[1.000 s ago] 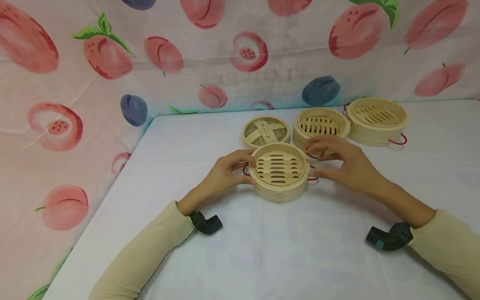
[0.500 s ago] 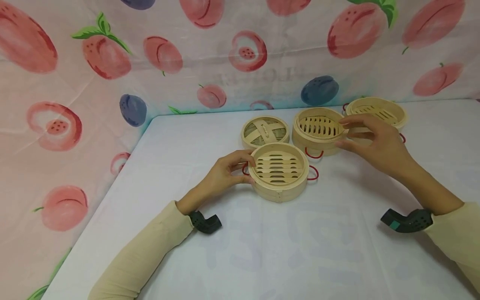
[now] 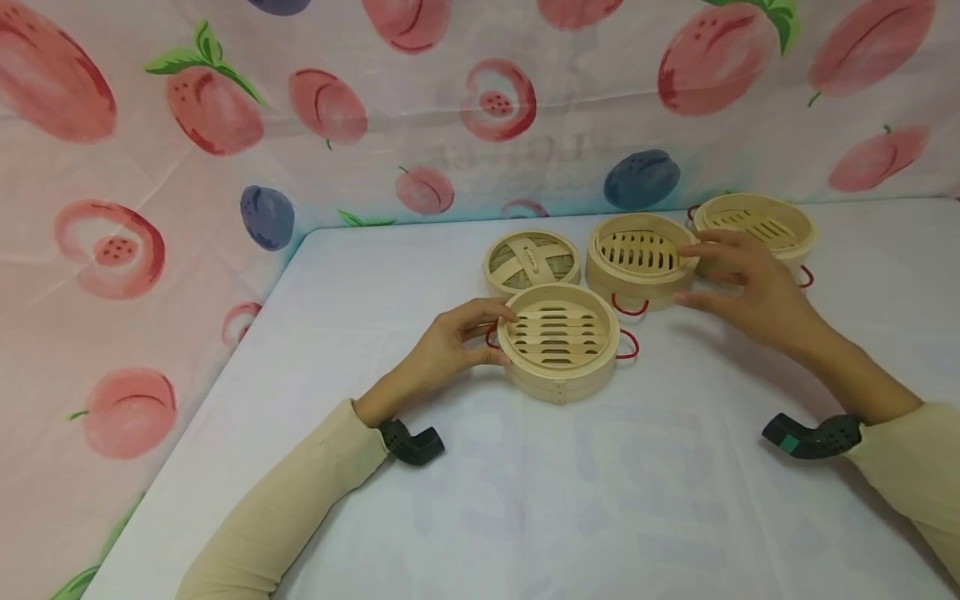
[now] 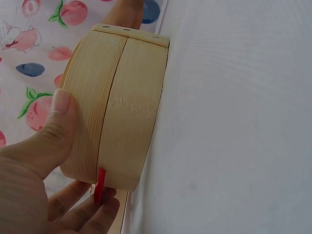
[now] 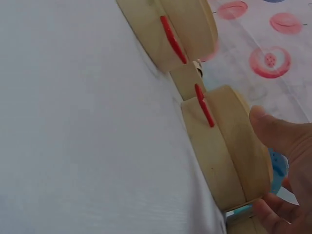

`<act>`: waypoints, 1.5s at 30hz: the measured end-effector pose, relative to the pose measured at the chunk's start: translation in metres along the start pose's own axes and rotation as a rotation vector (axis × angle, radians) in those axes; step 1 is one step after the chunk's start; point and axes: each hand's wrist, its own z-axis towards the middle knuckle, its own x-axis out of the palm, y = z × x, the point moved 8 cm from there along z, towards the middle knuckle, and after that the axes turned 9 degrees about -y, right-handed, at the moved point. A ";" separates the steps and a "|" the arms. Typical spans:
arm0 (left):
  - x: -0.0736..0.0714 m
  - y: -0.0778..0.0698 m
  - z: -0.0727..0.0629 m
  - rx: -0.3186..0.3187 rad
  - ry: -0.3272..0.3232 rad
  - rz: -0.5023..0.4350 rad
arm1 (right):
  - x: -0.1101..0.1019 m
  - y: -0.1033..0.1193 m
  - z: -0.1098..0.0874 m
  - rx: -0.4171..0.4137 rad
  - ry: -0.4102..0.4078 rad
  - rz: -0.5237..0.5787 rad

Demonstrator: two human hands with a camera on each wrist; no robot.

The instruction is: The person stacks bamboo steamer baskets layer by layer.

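A round bamboo steamer basket [image 3: 558, 388] with a slatted floor and red loop handles stands foremost on the white table. My left hand [image 3: 442, 348] grips its left side, thumb on the wall and fingers by the red handle, as the left wrist view shows. Behind it to the right stands a second steamer basket [image 3: 630, 288], one red handle facing me. At that basket's right side is my right hand [image 3: 765, 292], its thumb and fingers curved round the wall. In the right wrist view the thumb [image 5: 273, 129] touches or nearly touches the rim.
A woven bamboo steamer lid [image 3: 531, 263] sits behind the front basket, left of the second one. At the back right stands a larger steamer basket [image 3: 806, 237], partly hidden by my right hand. A fruit-print cloth [image 3: 450, 100] hangs along the back and left.
My right hand has left the front basket's right side and moved right and back to the second basket. The left hand stays on the front basket, and the baskets have not moved.
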 end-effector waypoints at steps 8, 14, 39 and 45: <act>0.000 0.001 0.001 -0.025 0.002 -0.009 | 0.014 -0.009 -0.006 0.078 0.029 0.009; 0.000 0.001 0.002 -0.029 -0.003 -0.012 | 0.014 -0.004 -0.005 0.029 -0.038 -0.043; 0.000 0.003 0.002 -0.005 -0.004 -0.033 | -0.001 0.005 -0.003 -0.005 -0.224 -0.023; 0.000 0.003 0.002 -0.001 -0.004 -0.029 | -0.006 0.009 -0.001 0.020 -0.238 0.025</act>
